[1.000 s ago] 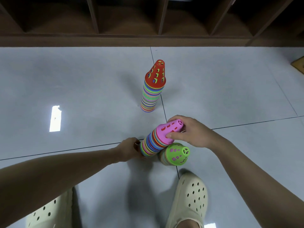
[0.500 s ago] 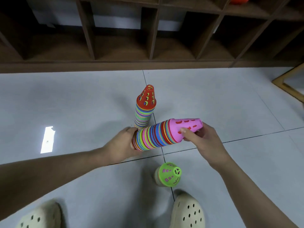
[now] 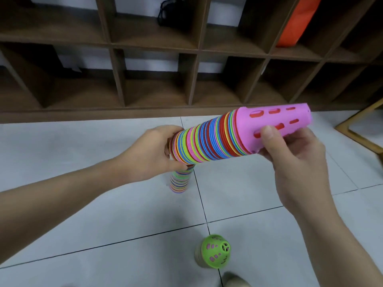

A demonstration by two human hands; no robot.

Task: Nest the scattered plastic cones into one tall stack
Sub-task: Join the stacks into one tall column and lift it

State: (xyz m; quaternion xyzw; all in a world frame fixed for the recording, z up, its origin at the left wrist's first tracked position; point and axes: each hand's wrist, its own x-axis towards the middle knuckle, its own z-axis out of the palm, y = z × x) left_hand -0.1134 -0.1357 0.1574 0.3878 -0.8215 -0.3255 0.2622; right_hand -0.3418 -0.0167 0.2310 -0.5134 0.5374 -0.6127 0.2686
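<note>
Gripping ribbed, tapering cone stack (image 3: 217, 137)

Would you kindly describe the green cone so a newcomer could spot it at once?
Start at the grey tiled floor, bottom of view, below the right hand. The green cone stands there alone beside a tile seam. Unlike the held stack with its pink top, it is short and lime green.

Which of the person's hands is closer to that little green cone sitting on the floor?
Right. The right hand grips the pink end of the held stack, above the green cone; the left hand holds the other end, farther left.
</note>
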